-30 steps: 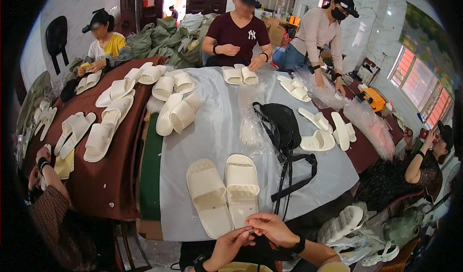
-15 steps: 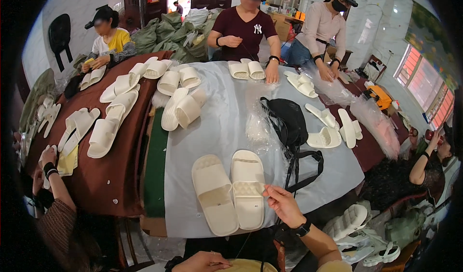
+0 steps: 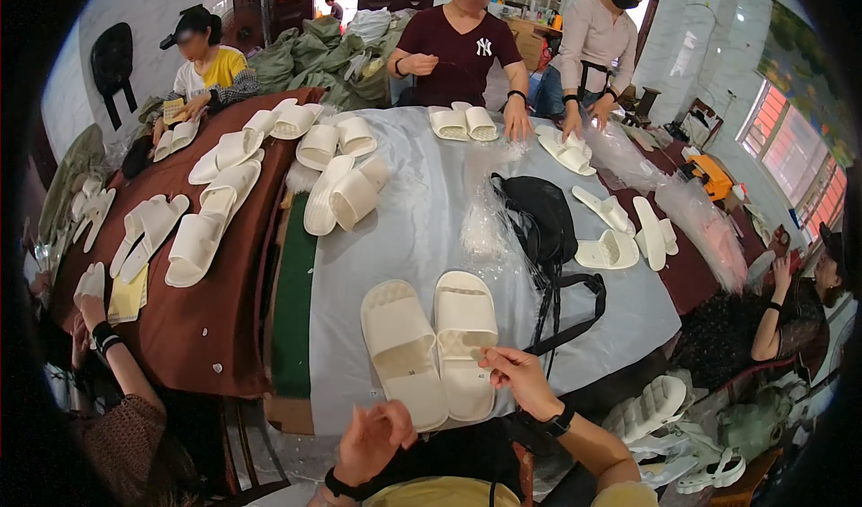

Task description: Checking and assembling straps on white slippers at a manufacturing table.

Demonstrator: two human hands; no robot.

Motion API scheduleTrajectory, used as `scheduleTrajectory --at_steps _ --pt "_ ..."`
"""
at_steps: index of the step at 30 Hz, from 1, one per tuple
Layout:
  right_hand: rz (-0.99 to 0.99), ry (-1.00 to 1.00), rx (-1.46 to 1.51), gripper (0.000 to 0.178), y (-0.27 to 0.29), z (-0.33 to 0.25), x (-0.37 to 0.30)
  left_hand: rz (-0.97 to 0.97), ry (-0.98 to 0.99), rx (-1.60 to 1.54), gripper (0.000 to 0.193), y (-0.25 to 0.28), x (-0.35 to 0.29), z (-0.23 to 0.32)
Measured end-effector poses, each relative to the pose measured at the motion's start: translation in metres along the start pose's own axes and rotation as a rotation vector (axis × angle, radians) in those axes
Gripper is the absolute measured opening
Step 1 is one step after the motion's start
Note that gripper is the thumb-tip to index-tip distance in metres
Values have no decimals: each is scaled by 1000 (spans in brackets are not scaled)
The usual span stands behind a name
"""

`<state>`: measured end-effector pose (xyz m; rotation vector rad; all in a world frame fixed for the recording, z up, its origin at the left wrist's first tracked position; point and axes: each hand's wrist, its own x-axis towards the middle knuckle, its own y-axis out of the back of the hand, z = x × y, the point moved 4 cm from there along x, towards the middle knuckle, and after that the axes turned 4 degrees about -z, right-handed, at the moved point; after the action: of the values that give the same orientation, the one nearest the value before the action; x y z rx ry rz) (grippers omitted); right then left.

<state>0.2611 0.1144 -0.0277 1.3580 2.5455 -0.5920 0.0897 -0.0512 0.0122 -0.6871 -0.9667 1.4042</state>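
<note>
2 cream slippers [image 3: 395,314] are lying side by side at the near edge of the grey-covered surface [image 3: 404,238].
They are pointing toes away and heels near, probably keeping the footbeds within easy reach. The right grip [image 3: 525,381] is pinching thumb against finger at the right-hand slipper's [image 3: 465,314] outer edge, perhaps for fine control; I cannot tell whether anything thin is sitting between them. The left grip [image 3: 373,440], blurred, is hovering with loosely parted fingers by the other heel, apparently holding nothing.
</note>
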Motion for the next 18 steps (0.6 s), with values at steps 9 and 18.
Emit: scheduleTrajectory --at_steps 9,18 --pt "-118 -20 -180 25 -11 -6 -17 483 191 558 26 25 30 -18" --pt "-421 49 -48 23 -51 -8 -23 398 162 549 13 24 42 -38"
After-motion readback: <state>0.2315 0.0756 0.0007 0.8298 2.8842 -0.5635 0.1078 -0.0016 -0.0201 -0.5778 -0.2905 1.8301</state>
